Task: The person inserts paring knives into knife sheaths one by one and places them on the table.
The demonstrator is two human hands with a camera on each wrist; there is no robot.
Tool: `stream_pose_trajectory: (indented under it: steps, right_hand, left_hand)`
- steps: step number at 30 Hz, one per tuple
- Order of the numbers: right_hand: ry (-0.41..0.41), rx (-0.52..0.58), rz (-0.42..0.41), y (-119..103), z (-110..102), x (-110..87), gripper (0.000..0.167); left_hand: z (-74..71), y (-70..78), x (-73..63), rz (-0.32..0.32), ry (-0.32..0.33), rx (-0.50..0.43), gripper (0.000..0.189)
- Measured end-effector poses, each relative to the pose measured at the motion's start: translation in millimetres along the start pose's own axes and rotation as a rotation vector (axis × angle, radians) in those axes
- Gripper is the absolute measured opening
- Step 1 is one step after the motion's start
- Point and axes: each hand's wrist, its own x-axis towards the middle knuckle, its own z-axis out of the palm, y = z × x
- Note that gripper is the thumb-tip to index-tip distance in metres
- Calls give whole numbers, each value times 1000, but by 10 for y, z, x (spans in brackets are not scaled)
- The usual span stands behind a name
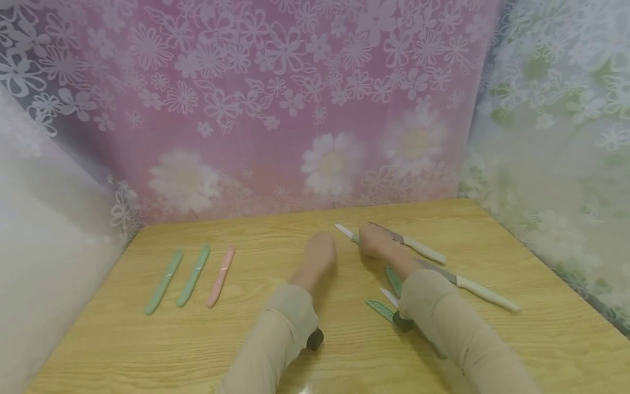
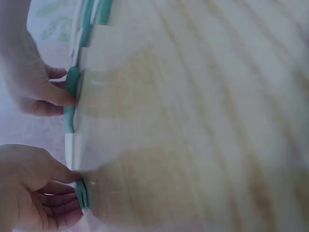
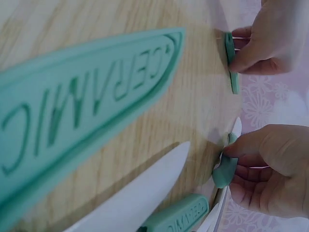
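My right hand (image 1: 376, 239) grips the green handle (image 3: 225, 171) of a small knife at the far middle of the table. Its white blade (image 1: 343, 231) points left, toward my left hand (image 1: 320, 253). In the right wrist view, my left hand (image 3: 270, 41) pinches a slim green blade sheath (image 3: 233, 65) between thumb and fingers. The left wrist view shows that sheath (image 2: 82, 194) low down, apart from the green knife handle (image 2: 72, 96) above it. From the head view, the sheath is hidden behind my left hand.
Two cream-handled knives with grey blades, one far (image 1: 424, 250) and one nearer (image 1: 487, 294), lie right. By my right sleeve are a green sheath marked CERAMIC (image 3: 96, 101), another green sheath (image 3: 181, 215) and a white blade (image 3: 135, 193). Two green sheathed knives (image 1: 164, 282) and a pink one (image 1: 220, 276) lie left.
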Motion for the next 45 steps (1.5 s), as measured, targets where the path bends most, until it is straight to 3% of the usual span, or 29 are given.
stream_pose_trajectory:
  steps: [3, 6, 8, 13, 16, 19, 23, 28, 30, 36, 40, 45]
  right_hand:
    - [-5, 2, -11, 3, 4, -20, 15]
    - [-19, 28, -12, -10, 6, -50, 4]
    - [-33, 43, -8, -20, 9, -63, 11]
    - [-20, 41, -9, -42, -2, -96, 18]
    - [-2, 63, -16, -65, -27, -136, 16]
    - [28, 141, -28, -95, -58, -191, 15]
    - [102, 254, -81, -128, -75, -282, 19]
    - [113, 483, -143, -199, -68, -483, 28]
    - [69, 606, -149, -242, -56, -560, 35]
    - [-46, 925, -237, -470, -17, -668, 24]
    - [-131, 1032, -245, -626, -7, -767, 28]
    - [-199, 1077, -247, -731, 32, -841, 33]
  left_hand:
    - [-63, -22, -11, -69, -11, -57, 17]
    - [-132, -38, -38, -136, -52, -159, 30]
    - [-157, -51, -54, -155, -78, -209, 31]
    - [-173, -102, -56, -149, -109, -251, 19]
    - [-184, -172, -45, -131, -90, -289, 18]
    - [-237, -281, -55, -131, -61, -399, 18]
    - [-336, -461, -121, -163, -46, -728, 13]
    - [-418, -675, -202, -149, -45, -1081, 30]
    - [-467, -735, -244, -137, -58, -1184, 33]
    - [-439, -908, -288, -154, -53, -1466, 32]
    - [-430, -960, -340, -154, -31, -1611, 27]
    - [-414, -999, -371, -188, -16, -1809, 17]
